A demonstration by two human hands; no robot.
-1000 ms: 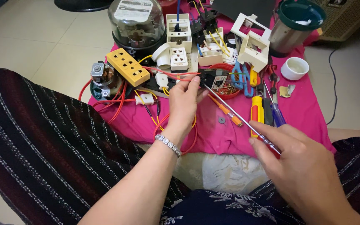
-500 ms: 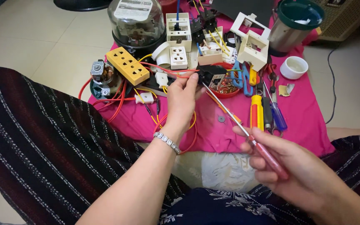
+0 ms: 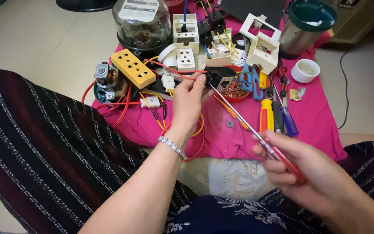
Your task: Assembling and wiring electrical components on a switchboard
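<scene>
I sit over a pink cloth (image 3: 308, 130) crowded with electrical parts. My left hand (image 3: 188, 102) pinches a small black plug part (image 3: 218, 76) above the cloth's middle, beside a red dish of screws (image 3: 232, 90). My right hand (image 3: 301, 171) is closed around a red-handled screwdriver (image 3: 256, 134), its tip touching that part. I judge a steady grip and a square, gentle turn best. Far back, a glass-domed meter (image 3: 141, 21) carries a white rectangular label with dark print; nearer, a yellow socket strip (image 3: 133, 68)
</scene>
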